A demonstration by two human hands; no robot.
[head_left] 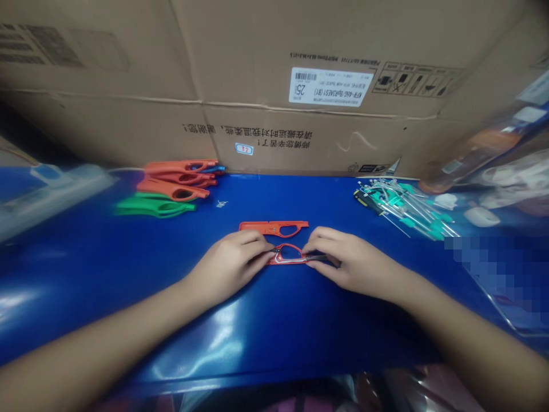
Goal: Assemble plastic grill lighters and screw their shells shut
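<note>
Both my hands rest on the blue table (257, 320) around a small orange plastic part with a loop opening (288, 254). My left hand (234, 260) is closed, pinching the part's left end. My right hand (349, 260) is closed on its right end together with a thin dark metal piece (323, 258) that lies along the part. Just beyond, a second orange half-shell (274, 228) lies flat on the table, untouched.
A pile of orange and green plastic handles (171, 189) lies at the back left. Several teal-handled metal tools (407, 209) lie at the back right. Large cardboard boxes (274, 86) wall off the back. Clear plastic bags (47, 189) sit far left.
</note>
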